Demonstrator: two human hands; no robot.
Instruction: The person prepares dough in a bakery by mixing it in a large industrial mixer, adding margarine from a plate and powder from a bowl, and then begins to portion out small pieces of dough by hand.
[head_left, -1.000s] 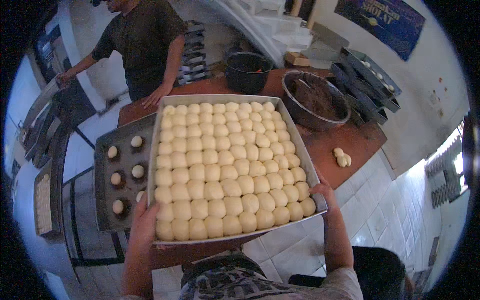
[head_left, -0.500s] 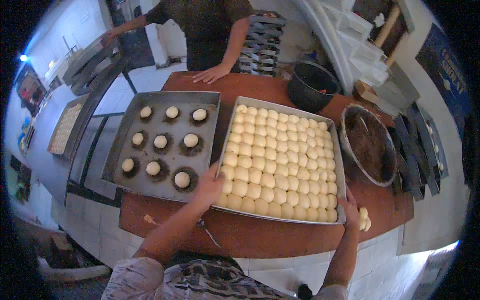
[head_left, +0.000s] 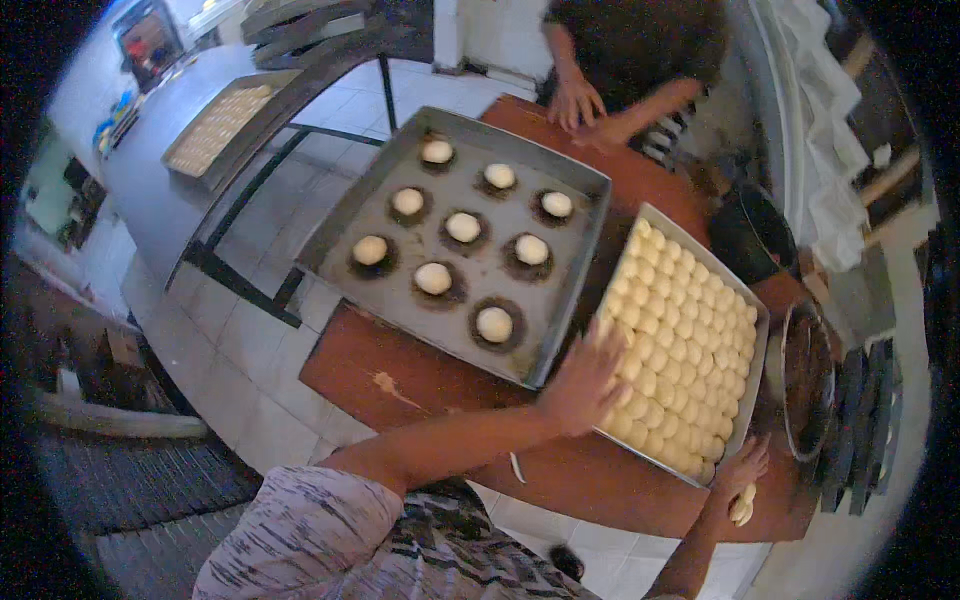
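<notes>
A metal tray packed with rows of pale dough balls (head_left: 668, 345) stands on the brown table at the right. Over the tray's near left side is my left hand (head_left: 585, 385), fingers spread and slightly blurred, holding nothing. Just outside the tray's near right corner my right hand (head_left: 742, 466) has its fingers stretched out, with no grip on the rim. Beside it lies a small clump of pale dough (head_left: 742, 506). To the left, a larger grey baking pan (head_left: 380, 290) bears several spaced dough balls (head_left: 463, 227), each on a dark greasy patch.
Across the table (head_left: 400, 385) a co-worker's hands (head_left: 580, 105) are at the far edge. A black bucket (head_left: 755, 230) and a basin with brown contents (head_left: 808, 380) stand at the right, near stacked dark pans (head_left: 860, 425). Another filled tray (head_left: 225, 130) sits far left.
My view has turned left, so the scene swings across the picture. Both my hands have let go of the dough-ball tray. The co-worker's hands have come together at the table edge.
</notes>
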